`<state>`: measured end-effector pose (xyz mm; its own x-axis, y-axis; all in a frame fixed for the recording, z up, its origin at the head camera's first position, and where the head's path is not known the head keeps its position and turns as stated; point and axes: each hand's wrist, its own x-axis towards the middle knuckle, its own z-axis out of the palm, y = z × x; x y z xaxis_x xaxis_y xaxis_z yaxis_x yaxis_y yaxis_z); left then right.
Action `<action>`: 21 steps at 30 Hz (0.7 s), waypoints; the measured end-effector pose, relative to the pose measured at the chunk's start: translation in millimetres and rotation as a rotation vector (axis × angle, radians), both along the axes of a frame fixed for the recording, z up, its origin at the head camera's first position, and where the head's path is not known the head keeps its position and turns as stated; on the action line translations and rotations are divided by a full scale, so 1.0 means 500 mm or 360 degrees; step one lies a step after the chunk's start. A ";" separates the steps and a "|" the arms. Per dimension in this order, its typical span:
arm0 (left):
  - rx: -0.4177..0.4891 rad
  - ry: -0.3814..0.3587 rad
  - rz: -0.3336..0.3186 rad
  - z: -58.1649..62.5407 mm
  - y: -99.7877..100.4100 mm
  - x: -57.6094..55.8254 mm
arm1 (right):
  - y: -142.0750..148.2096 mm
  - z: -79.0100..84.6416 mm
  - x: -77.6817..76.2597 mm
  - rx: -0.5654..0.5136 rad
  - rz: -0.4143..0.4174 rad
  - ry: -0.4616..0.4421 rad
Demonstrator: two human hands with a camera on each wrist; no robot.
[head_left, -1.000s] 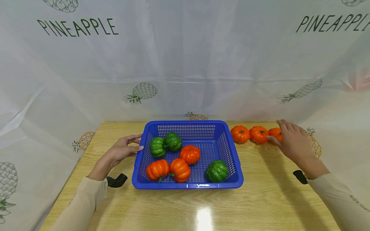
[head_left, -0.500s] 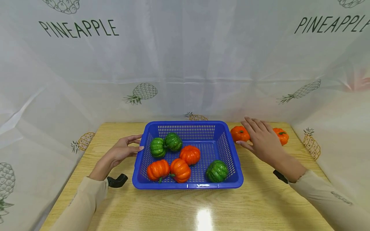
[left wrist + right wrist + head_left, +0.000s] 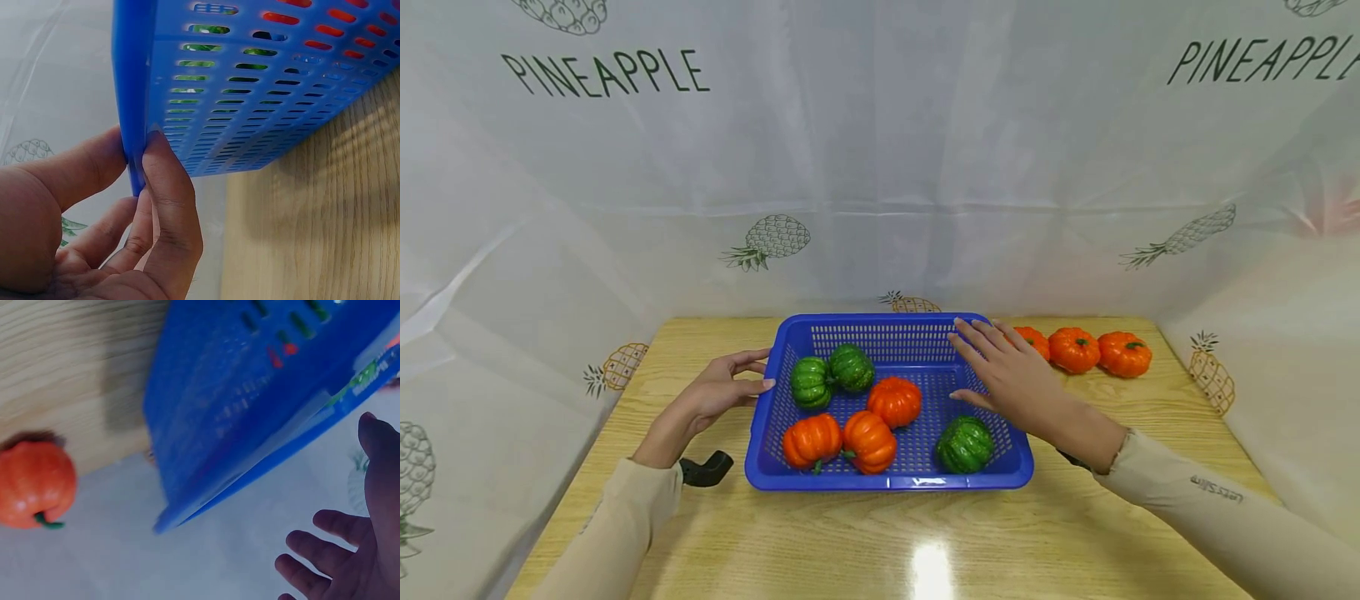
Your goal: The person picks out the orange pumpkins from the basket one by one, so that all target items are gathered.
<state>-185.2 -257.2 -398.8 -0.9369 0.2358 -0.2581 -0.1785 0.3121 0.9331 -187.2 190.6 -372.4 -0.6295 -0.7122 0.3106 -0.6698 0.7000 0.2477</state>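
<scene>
A blue plastic basket stands on the table, holding three small green pumpkins and three orange pumpkins. My left hand pinches the basket's left rim; in the left wrist view its thumb lies on one side of the rim and a finger on the other. Over the basket's right side hovers my right hand, fingers spread and nothing in it. The right wrist view has that hand beyond the basket's rim, with an orange pumpkin on the table at left.
Three more orange pumpkins sit in a row along the table's back edge, right of the basket; the nearest is partly hidden by my right hand. A white pineapple-print sheet hangs behind the wooden table and at its sides.
My right hand has swept left, from the far-right orange pumpkin across the row to above the basket's right rim. The left hand, basket and pumpkins have stayed put.
</scene>
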 end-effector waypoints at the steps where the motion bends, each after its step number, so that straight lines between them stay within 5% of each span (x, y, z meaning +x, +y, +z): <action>1: -0.0001 0.0003 -0.0001 0.000 0.000 0.000 | -0.009 -0.001 0.000 0.0005 0.0023 0.0001; 13: -0.0009 0.0011 -0.0006 0.003 0.002 0.002 | -0.073 -0.014 -0.010 0.0172 0.0155 0.0001; 21: -0.0009 0.0001 0.0007 -0.004 0.000 -0.003 | -0.097 0.010 -0.011 0.0268 0.0139 -0.0068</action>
